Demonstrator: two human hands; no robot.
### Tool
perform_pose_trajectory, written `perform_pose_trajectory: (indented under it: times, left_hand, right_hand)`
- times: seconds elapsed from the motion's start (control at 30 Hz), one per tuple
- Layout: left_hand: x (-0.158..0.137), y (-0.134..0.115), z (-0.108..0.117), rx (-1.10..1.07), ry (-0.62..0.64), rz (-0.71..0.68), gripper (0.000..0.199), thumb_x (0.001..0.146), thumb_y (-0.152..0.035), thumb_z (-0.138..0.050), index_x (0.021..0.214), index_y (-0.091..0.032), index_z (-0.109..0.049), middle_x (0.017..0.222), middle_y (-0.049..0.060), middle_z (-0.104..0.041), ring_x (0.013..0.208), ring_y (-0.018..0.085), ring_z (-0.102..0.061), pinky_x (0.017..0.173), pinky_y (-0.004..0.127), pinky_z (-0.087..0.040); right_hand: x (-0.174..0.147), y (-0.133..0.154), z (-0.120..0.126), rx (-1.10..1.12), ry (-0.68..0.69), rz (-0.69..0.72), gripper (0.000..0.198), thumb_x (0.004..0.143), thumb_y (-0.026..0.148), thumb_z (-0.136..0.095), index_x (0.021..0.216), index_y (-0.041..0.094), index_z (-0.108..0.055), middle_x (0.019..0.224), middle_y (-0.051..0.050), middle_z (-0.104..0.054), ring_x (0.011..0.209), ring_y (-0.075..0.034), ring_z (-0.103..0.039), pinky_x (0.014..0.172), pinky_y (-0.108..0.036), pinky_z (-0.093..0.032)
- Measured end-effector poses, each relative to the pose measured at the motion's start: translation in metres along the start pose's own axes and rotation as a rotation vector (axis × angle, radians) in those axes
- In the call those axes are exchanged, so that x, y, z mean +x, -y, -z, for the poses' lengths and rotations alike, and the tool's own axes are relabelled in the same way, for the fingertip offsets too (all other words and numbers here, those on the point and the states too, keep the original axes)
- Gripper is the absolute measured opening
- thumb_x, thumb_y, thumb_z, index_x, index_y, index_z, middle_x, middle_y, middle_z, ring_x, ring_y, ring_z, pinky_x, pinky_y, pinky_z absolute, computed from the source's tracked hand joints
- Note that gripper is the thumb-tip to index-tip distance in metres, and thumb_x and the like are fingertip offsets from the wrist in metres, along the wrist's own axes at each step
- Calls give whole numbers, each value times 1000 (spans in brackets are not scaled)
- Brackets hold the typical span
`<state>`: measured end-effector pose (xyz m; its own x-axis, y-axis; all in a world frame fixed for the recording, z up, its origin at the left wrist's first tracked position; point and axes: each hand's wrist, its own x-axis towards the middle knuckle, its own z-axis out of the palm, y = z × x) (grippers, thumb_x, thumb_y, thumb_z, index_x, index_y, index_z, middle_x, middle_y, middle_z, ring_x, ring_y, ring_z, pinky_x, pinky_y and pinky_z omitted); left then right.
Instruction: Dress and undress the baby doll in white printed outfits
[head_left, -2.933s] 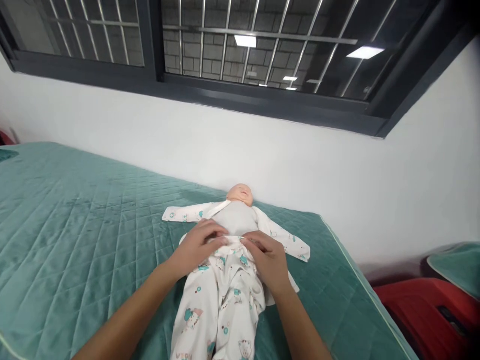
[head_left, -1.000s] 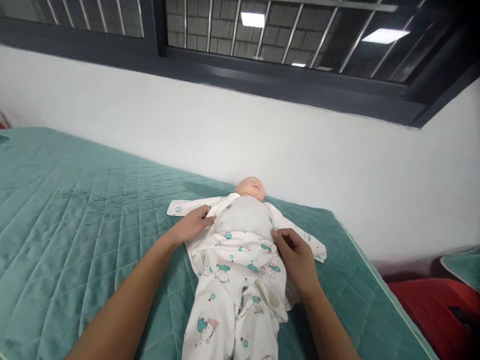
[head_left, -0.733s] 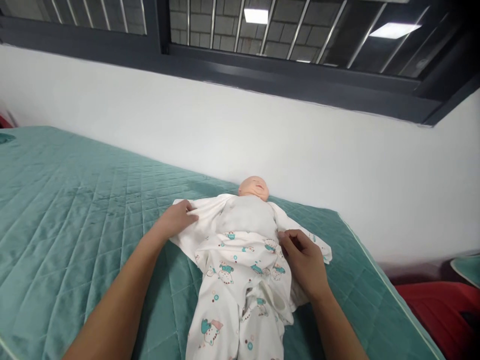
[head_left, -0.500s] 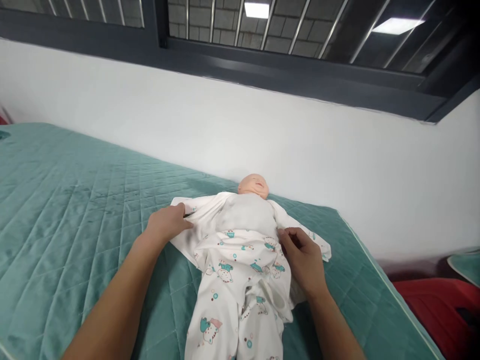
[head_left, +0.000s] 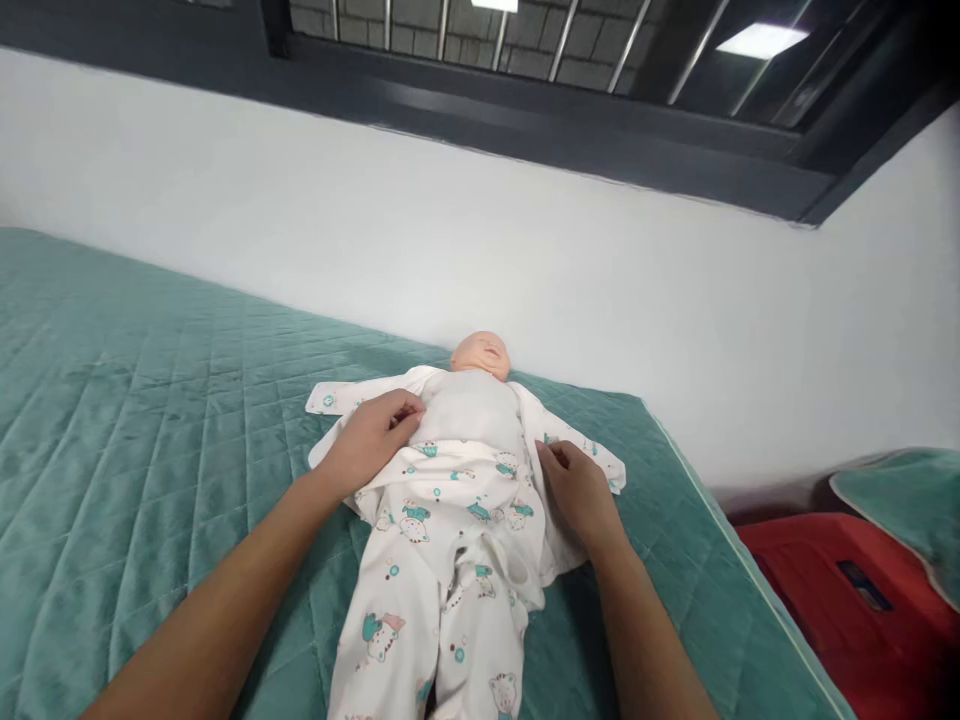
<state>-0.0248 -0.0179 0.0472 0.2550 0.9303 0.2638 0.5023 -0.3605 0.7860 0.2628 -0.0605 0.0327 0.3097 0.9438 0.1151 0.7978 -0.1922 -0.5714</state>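
Note:
A baby doll [head_left: 481, 354] lies on its back, its head close to the wall. It wears white printed baby pants [head_left: 409, 590] pulled up over the belly. Its white baby shirt [head_left: 577, 440] is spread open at the front, with both sleeves reaching outward and the pale chest [head_left: 472, 405] bare between the sides. At the chest's left edge, my left hand [head_left: 379, 435] is closed with thumb and fingers pinching the shirt. My right hand [head_left: 581, 490] pinches the shirt's other front edge beside the waist. The fingertips of both hands are partly hidden.
The doll rests on a green quilted bed cover [head_left: 187, 420], whose piped edge runs down the right side. Behind it rises a white wall [head_left: 337, 220] below a dark window frame [head_left: 525, 130]. A red plastic chair [head_left: 832, 590] stands at the lower right, beside another green cover [head_left: 907, 500].
My left hand has moved from the sleeve side inward to the doll's chest, its fingers closing. My right hand stays at the shirt's right edge, drawing it slightly outward. The view has shifted right.

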Motion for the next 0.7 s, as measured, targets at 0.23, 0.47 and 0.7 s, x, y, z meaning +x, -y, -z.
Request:
perform_pose_trajectory:
  times: [0.23,0.47,0.7]
  left_hand:
    - [-5,-1,7,-247,178,82,29,78,-46,-67,79,-18,-61,77,-1,-57,72,14,-52,66,25,-40]
    - [-6,-10,18,-288,433,53,29,72,-40,-73,89,-19,-62,81,-3,-48,74,12,-46,67,23,-38]
    - [-7,-10,14,-188,344,-146,25,81,-40,-66,75,-18,-57,83,-1,-53,76,13,-49,70,25,-38]
  right_hand:
    - [11,-24,26,-13,-118,-34,36,84,53,-53,69,21,-60,70,-2,-64,66,-18,-53,61,-30,-33]
    - [-6,5,17,273,-230,161,24,85,45,-59,81,21,-60,81,-2,-64,76,-18,-57,71,-31,-42]
    - [-31,42,-3,416,-5,526,14,83,33,-68,85,24,-57,90,-1,-52,85,-18,-51,79,-32,-43]
